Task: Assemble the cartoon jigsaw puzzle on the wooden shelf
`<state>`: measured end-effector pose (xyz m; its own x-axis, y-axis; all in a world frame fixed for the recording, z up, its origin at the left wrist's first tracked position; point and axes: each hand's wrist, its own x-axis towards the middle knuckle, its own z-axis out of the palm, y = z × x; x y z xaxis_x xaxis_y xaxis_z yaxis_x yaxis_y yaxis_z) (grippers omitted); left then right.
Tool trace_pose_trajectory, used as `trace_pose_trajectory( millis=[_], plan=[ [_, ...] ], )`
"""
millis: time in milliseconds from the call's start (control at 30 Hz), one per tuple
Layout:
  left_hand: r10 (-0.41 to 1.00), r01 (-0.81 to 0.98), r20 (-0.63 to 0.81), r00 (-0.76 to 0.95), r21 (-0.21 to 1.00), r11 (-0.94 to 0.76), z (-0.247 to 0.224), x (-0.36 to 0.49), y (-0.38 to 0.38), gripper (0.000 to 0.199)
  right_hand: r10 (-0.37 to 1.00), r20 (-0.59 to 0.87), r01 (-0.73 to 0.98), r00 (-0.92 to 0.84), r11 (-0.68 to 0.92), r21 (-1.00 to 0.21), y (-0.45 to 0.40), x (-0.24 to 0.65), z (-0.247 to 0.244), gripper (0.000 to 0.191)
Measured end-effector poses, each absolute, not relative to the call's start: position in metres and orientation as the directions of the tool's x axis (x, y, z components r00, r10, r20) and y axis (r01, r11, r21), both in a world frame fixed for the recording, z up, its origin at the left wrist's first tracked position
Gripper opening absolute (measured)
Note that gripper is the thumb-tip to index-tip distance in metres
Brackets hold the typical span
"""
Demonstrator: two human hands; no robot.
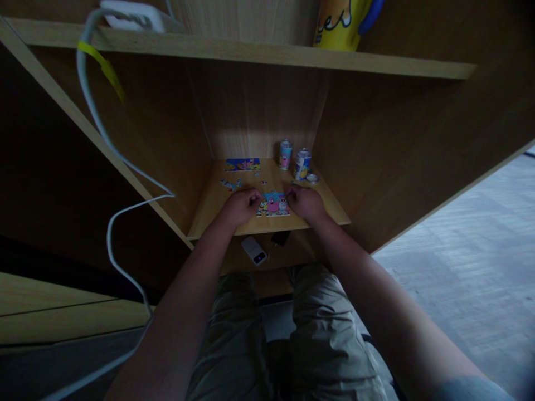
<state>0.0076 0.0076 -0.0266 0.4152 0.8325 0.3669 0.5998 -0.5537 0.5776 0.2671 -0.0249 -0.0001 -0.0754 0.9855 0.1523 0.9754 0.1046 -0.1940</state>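
Note:
A partly joined jigsaw puzzle (273,204) with a pink cartoon figure lies near the front edge of the cabinet shelf (234,227). My left hand (242,206) is closed, its fingertips pinched at the puzzle's left edge. At the opposite edge, my right hand (306,201) has its fingers curled in against the upper right corner. Loose puzzle pieces (231,184) are scattered behind my left hand, and a small piece (263,182) lies behind the puzzle. A printed picture card (242,164) rests against the back.
Two cartoon-printed cans (285,155) (302,165) stand at the back right, a round lid (312,178) beside them. A yellow mug (340,25) and a white charger (134,15) sit on the upper shelf. A white cable (109,234) hangs at left. Below lies a white device (253,250).

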Motion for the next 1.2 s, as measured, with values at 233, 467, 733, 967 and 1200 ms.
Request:
trace_pose_trajectory(
  millis=[233, 467, 733, 967, 1200],
  plan=[
    [0.848, 0.581, 0.355, 0.394, 0.619, -0.529, -0.029, 0.008, 0.012, 0.015, 0.987, 0.146, 0.974, -0.068, 0.097, -0.205, -0.024, 0.267, -0.002, 0.042],
    [0.854, 0.564, 0.359, 0.377, 0.642, -0.519, -0.022, 0.007, 0.009, 0.011, 0.987, 0.138, 0.978, -0.077, 0.101, -0.184, -0.029, 0.265, 0.003, 0.042],
    [0.854, 0.561, 0.376, 0.360, 0.644, -0.520, -0.020, 0.005, 0.009, 0.015, 0.984, 0.158, 0.976, -0.077, 0.107, -0.187, -0.028, 0.266, 0.001, 0.037],
    [0.898, 0.438, 0.356, 0.260, 0.785, -0.438, -0.023, 0.001, 0.015, 0.019, 0.984, 0.160, 0.975, -0.076, 0.107, -0.195, -0.028, 0.265, 0.001, 0.038],
    [0.899, 0.380, 0.368, 0.239, 0.816, -0.435, -0.025, -0.002, 0.018, 0.017, 0.988, 0.136, 0.974, -0.067, 0.095, -0.204, -0.029, 0.265, 0.003, 0.039]
  ],
)
